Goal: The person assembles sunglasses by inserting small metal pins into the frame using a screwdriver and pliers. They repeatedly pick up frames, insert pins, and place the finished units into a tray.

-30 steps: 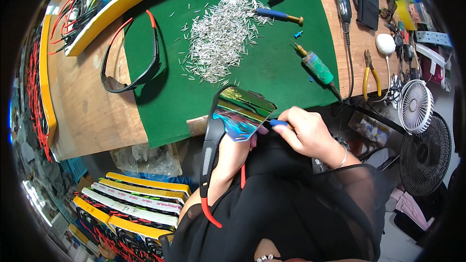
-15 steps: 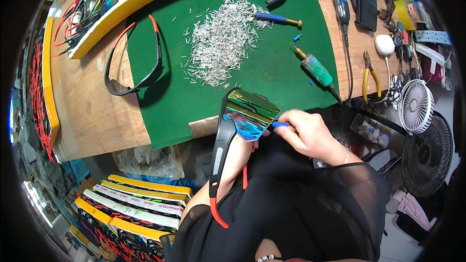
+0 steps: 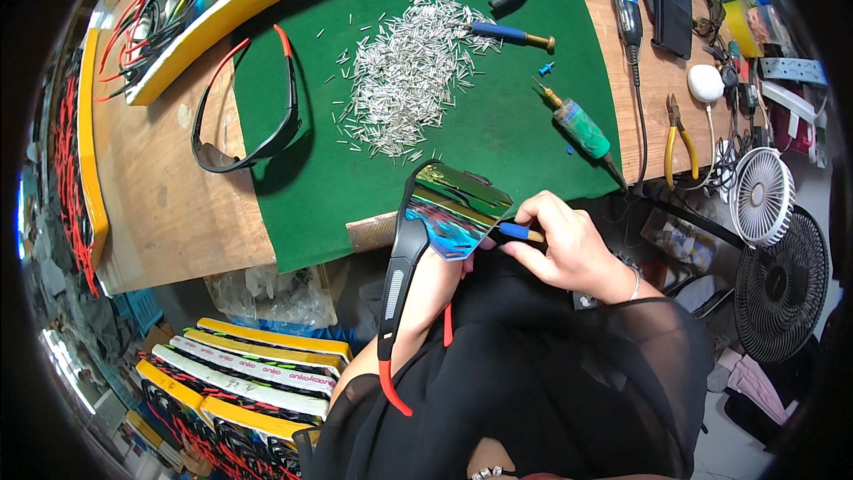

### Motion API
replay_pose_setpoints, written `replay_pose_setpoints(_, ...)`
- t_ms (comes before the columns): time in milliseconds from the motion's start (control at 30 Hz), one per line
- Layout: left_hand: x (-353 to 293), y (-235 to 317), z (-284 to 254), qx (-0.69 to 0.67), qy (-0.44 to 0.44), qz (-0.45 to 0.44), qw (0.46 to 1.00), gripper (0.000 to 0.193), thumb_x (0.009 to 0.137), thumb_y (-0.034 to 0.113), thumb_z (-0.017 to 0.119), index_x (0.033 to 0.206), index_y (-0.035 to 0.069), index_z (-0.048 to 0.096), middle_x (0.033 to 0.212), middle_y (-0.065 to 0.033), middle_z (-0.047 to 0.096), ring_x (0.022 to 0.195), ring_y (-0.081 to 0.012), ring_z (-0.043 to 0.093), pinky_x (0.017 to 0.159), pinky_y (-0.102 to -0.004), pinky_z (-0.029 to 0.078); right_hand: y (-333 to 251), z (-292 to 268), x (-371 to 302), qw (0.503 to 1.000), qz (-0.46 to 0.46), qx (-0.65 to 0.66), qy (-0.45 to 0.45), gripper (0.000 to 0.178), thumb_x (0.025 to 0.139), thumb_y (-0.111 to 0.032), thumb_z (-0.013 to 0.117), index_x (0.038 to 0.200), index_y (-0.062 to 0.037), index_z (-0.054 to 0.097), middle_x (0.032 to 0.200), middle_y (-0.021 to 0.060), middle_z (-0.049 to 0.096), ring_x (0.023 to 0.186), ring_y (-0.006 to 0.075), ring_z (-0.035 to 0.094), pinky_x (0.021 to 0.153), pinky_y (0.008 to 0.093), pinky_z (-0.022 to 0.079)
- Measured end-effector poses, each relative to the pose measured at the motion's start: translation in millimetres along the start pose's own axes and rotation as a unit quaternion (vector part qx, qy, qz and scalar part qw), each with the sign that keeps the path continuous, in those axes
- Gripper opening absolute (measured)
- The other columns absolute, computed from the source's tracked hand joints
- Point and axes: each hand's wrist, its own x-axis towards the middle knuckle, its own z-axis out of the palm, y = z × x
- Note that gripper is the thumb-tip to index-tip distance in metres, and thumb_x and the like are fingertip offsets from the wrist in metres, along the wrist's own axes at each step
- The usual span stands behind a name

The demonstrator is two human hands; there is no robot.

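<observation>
In the head view, the glasses (image 3: pixel 455 211) are held in front of the body, just off the near edge of the green mat (image 3: pixel 320 213), with the lens turned up and one red-tipped arm hanging down. They are gripped from behind by the left hand (image 3: pixel 437 277), whose fingers are mostly hidden by the lens. At the lens's right edge, a blue driver (image 3: pixel 515 231) is framed by the parted thumb and forefinger of the right hand (image 3: pixel 566 251); whether it is firmly pinched cannot be told. On the mat, metal pins (image 3: pixel 400 89) are heaped beyond the glasses.
</observation>
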Motion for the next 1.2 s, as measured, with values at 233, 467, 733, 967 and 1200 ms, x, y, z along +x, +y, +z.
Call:
replay_pose_setpoints(233,0.0,4.9,1.2,0.003,0.004,0.003,1.0,0.029,0.094,0.023,0.045,0.079,0.002,0.058,0.066,-0.0028,0.059,0.044,-0.0027,0.038,0.04,-0.0165,0.028,12.7,7.1,-3.0,0.998,-0.05,-0.033,-0.002,0.018,0.08,-0.019,0.063,0.076,-0.0019,0.056,0.066,0.0116,0.057,0.057,0.0278,0.058,0.05,0.0344,0.046)
replay_pose_setpoints(467,-0.2,3.2,0.4,0.001,0.001,-0.007,1.0,0.029,0.094,0.024,0.045,0.081,0.002,0.059,0.066,-0.0029,0.059,0.044,-0.0026,0.039,0.039,-0.0162,0.028,14.2,4.7,-5.8,0.996,-0.066,-0.045,-0.03,0.018,0.078,-0.016,0.065,0.082,-0.0021,0.054,0.072,0.0098,0.055,0.057,0.0258,0.058,0.05,0.033,0.047)
replay_pose_setpoints(733,-0.3,5.0,0.9,0.001,0.002,-0.006,1.0,0.03,0.094,0.025,0.045,0.08,0.003,0.058,0.066,-0.0031,0.059,0.044,-0.0028,0.039,0.039,-0.0163,0.028,3.5,3.9,-3.9,0.998,-0.052,-0.024,-0.015,0.02,0.078,-0.015,0.065,0.086,-0.0018,0.053,0.074,0.0099,0.053,0.058,0.0235,0.058,0.051,0.0321,0.048)
replay_pose_setpoints(967,0.0,2.1,-0.1,0.008,-0.007,0.004,1.0,0.031,0.094,0.026,0.045,0.079,0.003,0.058,0.066,-0.0028,0.059,0.044,-0.0026,0.039,0.039,-0.0163,0.028,7.2,4.0,-2.4,0.982,-0.15,-0.111,0.038,0.013,0.079,-0.013,0.062,0.082,-0.0025,0.055,0.07,0.0098,0.053,0.057,0.025,0.057,0.049,0.0324,0.046)
replay_pose_setpoints(1200,1.1,2.3,1.1,-0.013,-0.009,0.027,1.0,0.029,0.094,0.024,0.045,0.079,0.003,0.057,0.065,-0.0036,0.059,0.044,-0.0028,0.039,0.039,-0.0162,0.028,10.8,6.7,-5.8,0.992,-0.1,-0.07,-0.02,0.015,0.076,-0.01,0.065,0.081,-0.0019,0.054,0.075,0.0092,0.054,0.057,0.0247,0.056,0.049,0.0319,0.046)
